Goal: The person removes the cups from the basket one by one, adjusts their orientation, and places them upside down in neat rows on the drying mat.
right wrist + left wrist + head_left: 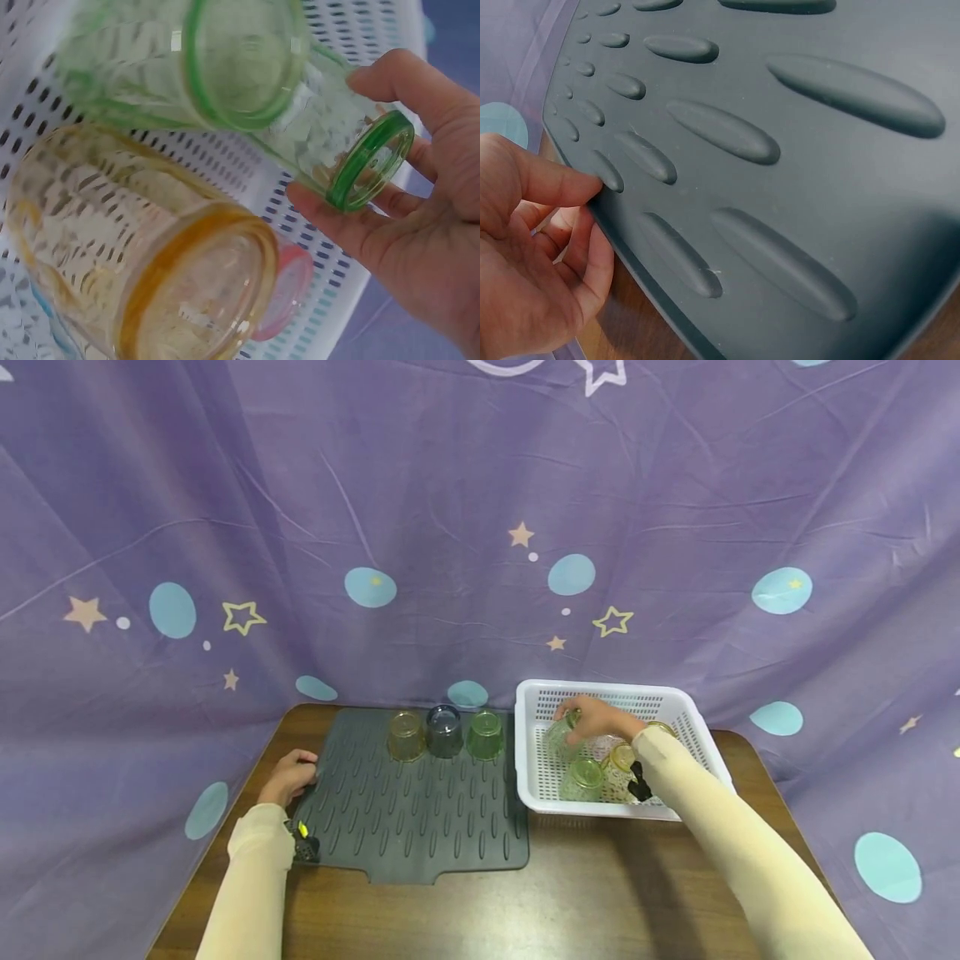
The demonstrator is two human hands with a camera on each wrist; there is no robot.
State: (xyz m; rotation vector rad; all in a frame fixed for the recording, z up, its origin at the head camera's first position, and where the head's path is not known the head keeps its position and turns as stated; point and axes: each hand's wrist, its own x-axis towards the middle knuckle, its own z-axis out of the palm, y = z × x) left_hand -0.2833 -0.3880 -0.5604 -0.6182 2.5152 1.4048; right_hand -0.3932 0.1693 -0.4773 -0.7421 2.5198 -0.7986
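My left hand (288,777) pinches the left edge of a dark grey ribbed drying mat (412,814); in the left wrist view the thumb lies on top of the edge, with fingers below it. Inside a white plastic basket (527,777), my right hand (597,718) grips a clear glass with a green base (319,131), thumb and fingers around its sides. Close by in the basket are another green glass (581,782) and an amber glass (621,762). A pink-tinted glass (287,292) is partly hidden behind the amber one.
Along the mat's back edge an amber glass (406,737), a blue-grey glass (444,732) and a green glass (486,737) stand upside down in a row. The basket adjoins the mat's right side. Behind the wooden table (570,893) hangs a purple curtain (450,485).
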